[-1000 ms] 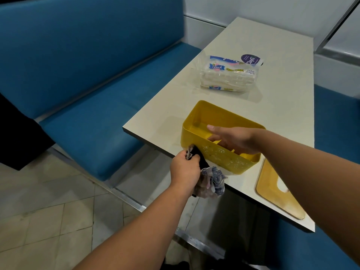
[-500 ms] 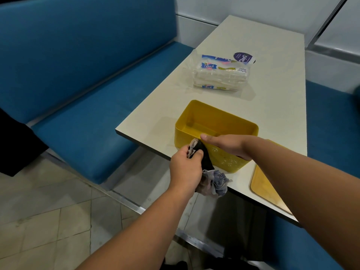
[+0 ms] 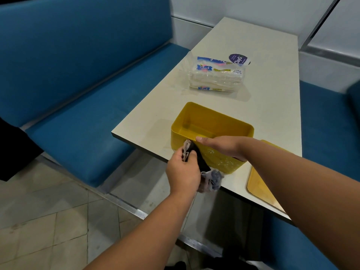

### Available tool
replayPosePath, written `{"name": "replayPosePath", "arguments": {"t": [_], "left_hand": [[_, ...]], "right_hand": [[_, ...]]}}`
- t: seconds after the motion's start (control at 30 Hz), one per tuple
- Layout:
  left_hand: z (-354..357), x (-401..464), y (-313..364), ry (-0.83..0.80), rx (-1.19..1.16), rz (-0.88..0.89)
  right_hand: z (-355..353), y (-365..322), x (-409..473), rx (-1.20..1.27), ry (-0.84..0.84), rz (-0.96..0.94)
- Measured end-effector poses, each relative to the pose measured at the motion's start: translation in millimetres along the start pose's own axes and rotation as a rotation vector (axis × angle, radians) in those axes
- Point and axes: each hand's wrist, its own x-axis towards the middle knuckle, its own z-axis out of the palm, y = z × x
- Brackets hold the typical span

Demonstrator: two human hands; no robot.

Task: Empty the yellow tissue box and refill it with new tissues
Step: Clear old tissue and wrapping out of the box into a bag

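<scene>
The yellow tissue box (image 3: 211,133) stands open near the front edge of the table (image 3: 272,106), and its inside looks empty, with only the bare floor of the box showing. The right hand (image 3: 224,148) lies over the near rim with the fingers curled round the wall, so it grips the box and steadies it. The left hand (image 3: 183,172), just beside the box corner, pinches a crumpled bundle of old tissue and dark material (image 3: 206,170), which hangs soft and limp below the fist. The box seems to be thin stiff plastic, light and somewhat smooth, so it probably slides easily; a grip on the rim of a long wall looks the safest. The pack of new tissues (image 3: 216,76) lies farther back on the table, well apart, in a slippery film; it is likely soft and best held by both short ends. The lid (image 3: 261,184) lies flat to the right of the box.
</scene>
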Motion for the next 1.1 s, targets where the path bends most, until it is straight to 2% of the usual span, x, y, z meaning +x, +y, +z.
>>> {"name": "replayPosePath", "arguments": {"t": [0.13,0.3,0.43,0.5,0.6,0.77,0.93,1.1], "left_hand": [[5.7,-13.0,0.5,-0.146,0.05,0.058],[1.5,-3.0,-1.7,-0.019,-0.032,0.009],[12.2,-19.0,-1.8,-0.207,0.007,0.037],[12.8,-19.3,-1.7,-0.201,0.018,0.038],[7.9,-11.1,-4.9,-0.098,-0.034,0.018],[12.6,-21.7,-3.5,-0.248,0.032,0.032],[4.5,-6.5,-6.2,-0.067,-0.023,0.0],[15.4,-20.7,-4.3,-0.23,0.018,0.047]], "right_hand": [[-1.2,1.1,4.4,-0.032,-0.026,-0.019],[-1.1,0.8,0.9,-0.031,-0.002,0.001],[-1.7,0.4,2.2,-0.043,-0.014,-0.007],[-2.1,1.2,1.5,-0.056,-0.017,-0.007],[-1.8,0.9,-0.9,-0.069,-0.011,0.004],[-0.8,-0.7,-3.3,-0.061,0.015,-0.014],[0.4,-0.9,-2.9,-0.087,0.017,-0.008],[-0.5,-1.5,-3.4,-0.072,0.016,-0.026]]}}
